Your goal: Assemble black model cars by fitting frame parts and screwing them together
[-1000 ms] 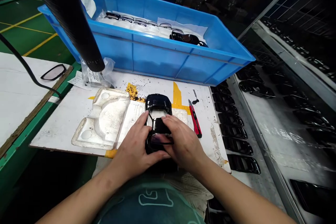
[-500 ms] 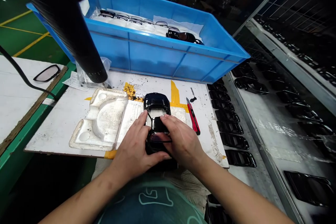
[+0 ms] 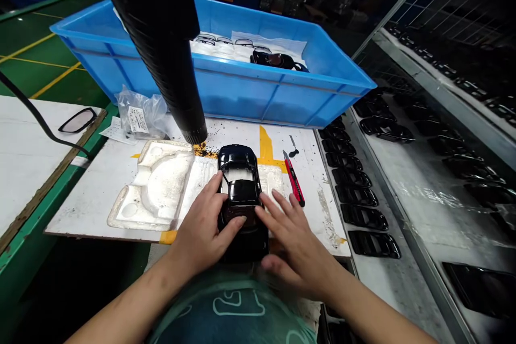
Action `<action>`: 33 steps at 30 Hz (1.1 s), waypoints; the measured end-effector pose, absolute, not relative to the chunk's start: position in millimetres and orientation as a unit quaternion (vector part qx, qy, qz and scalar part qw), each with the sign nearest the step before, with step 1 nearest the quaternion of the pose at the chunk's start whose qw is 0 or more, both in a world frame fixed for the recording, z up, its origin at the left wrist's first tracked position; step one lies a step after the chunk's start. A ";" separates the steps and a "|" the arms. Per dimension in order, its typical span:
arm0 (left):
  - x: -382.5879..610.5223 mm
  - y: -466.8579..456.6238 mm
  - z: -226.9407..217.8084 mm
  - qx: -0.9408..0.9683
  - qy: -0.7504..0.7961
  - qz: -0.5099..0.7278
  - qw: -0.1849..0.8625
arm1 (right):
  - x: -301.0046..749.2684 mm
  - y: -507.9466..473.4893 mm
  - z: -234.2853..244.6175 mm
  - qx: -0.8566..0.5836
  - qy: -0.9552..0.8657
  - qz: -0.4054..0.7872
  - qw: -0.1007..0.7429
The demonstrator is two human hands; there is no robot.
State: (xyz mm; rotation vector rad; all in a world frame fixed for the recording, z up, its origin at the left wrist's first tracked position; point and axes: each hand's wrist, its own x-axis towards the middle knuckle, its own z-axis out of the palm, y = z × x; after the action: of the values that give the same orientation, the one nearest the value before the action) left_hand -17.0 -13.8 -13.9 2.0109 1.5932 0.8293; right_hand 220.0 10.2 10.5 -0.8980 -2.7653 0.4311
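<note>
A glossy black toy car body lies lengthwise in front of me, partly on white foam. My left hand holds its left side, the fingers along the edge and the thumb across the dark tinted window piece at the near end. My right hand is beside the right side, open, with fingers spread and fingertips at or just off the edge. I cannot tell whether they touch. Left of the body lies a moulded white foam block. A red utility knife lies to the right.
A black cylindrical tool hangs over the board. Behind stands a blue bin with several window frames. A clear plastic bag lies at left. Rows of black car bodies line the right side. A loose window frame is far left.
My right hand has moved off the car body's top to its right side and spread its fingers. The window piece sits lower on the body. The hanging tool appears farther right as the view shifts.
</note>
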 end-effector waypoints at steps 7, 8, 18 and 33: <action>-19.2 -11.8 -15.3 0.695 0.584 0.318 0.273 | 221.4 15.4 2.6 -0.371 -0.894 0.159 0.193; -19.4 -10.8 -15.0 0.686 0.587 0.328 0.281 | 219.0 13.5 1.6 -0.367 -0.900 0.153 0.181; -21.5 -11.3 -14.9 0.624 0.614 0.393 0.282 | 169.2 8.5 14.8 -0.370 -0.914 0.135 0.101; -30.2 -59.9 -32.3 0.796 0.551 0.203 0.147 | 214.8 -20.0 -20.2 -0.458 -0.842 0.234 0.165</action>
State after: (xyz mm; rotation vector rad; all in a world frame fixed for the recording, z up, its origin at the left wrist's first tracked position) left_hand -30.2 -59.9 -32.3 2.2895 1.5868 0.5827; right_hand 214.8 -20.0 -20.2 -1.3042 -2.3972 0.6665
